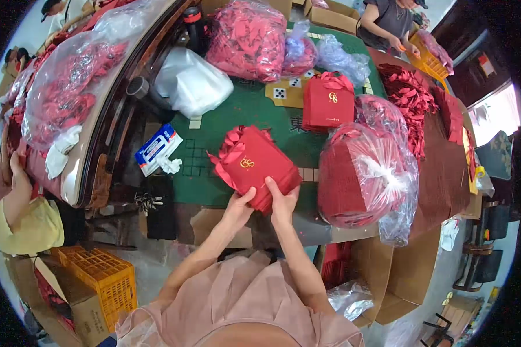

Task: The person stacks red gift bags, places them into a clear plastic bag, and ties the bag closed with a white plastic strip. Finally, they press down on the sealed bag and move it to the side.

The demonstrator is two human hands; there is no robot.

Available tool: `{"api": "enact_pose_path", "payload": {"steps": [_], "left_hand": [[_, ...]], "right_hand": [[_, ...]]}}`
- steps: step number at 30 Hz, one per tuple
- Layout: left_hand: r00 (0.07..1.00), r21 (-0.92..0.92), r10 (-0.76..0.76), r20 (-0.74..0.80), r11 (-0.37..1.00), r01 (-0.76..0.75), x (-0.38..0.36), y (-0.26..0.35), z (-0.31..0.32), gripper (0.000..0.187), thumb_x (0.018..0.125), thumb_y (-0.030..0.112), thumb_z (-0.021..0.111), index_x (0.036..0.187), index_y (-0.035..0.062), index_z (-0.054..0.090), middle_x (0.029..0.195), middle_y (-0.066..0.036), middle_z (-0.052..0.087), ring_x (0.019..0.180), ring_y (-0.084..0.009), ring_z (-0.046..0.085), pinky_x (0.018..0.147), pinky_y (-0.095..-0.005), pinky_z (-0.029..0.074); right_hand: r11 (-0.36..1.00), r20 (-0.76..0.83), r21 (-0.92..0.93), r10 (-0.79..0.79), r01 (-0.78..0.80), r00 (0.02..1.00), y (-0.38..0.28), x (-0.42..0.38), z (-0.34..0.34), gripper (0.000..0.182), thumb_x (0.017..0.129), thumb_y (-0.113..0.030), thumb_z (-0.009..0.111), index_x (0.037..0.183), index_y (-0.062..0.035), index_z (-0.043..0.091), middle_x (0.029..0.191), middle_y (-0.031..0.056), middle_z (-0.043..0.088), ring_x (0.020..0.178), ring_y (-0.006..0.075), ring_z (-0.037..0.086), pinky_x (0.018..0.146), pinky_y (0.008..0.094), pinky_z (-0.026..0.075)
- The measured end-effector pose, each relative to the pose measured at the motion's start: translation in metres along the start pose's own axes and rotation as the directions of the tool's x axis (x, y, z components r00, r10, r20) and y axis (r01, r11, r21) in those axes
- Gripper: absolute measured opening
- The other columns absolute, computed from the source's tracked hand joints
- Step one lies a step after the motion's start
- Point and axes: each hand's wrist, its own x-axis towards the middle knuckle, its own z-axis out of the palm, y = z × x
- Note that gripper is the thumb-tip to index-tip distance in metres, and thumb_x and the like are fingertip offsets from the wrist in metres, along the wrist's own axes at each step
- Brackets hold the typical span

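Both my hands grip a stack of red gift bags (259,165) with a gold logo and red ribbon handles, over the near edge of the green table (255,104). My left hand (238,209) closes on the stack's lower left corner, thumb on top. At the lower right, my right hand (282,202) holds it with the thumb on the front face and the fingers underneath. Another red gift bag stack (329,104) lies farther back. To the right sits a knotted clear plastic sack (367,173) packed with red bags.
A large sack of red ribboned pieces (247,40), a white plastic bag (192,82) and a tissue pack (158,149) lie on the table. Below right stands an open cardboard box (382,272); below left, a yellow crate (101,280). A person (388,26) works across the table.
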Motion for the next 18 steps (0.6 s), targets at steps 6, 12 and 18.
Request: {"api": "enact_pose_path", "payload": {"steps": [6,12,18], "left_hand": [[0.975,0.424,0.107,-0.196,0.906,-0.014,-0.046,0.022,0.008,0.059,0.084,0.019,0.075,0.132,0.0093,0.042,0.119,-0.002,0.055,0.109,-0.0163,0.054,0.094,-0.0353,0.045],[0.461,0.876,0.848,0.263,-0.008,-0.483,-0.047,0.065,0.003,0.054,0.09,0.012,0.06,0.136,-0.0001,0.035,0.134,-0.015,0.04,0.114,-0.0218,0.044,0.096,-0.0344,0.038],[0.715,0.718,0.652,0.254,0.369,-0.591,-0.023,0.076,0.035,0.039,0.098,0.02,0.046,0.128,-0.0029,0.051,0.128,-0.012,0.056,0.122,-0.0228,0.048,0.108,-0.0346,0.031]], "right_hand": [[0.924,0.097,-0.184,-0.323,0.335,0.942,-0.006,-0.01,-0.015,0.07,0.072,0.0,0.079,0.13,0.0,0.041,0.125,0.0112,0.054,0.112,0.0209,0.054,0.099,0.0335,0.042],[0.796,0.229,-0.298,-0.476,0.527,0.849,-0.014,-0.025,-0.039,0.07,0.071,-0.007,0.083,0.124,0.0038,0.039,0.111,0.0154,0.06,0.101,0.021,0.06,0.092,0.0351,0.047],[0.553,0.412,-0.379,-0.617,0.742,0.67,-0.006,-0.026,-0.058,0.069,0.069,-0.01,0.085,0.121,0.0031,0.041,0.111,0.0157,0.059,0.1,0.021,0.061,0.088,0.0344,0.048]]}}
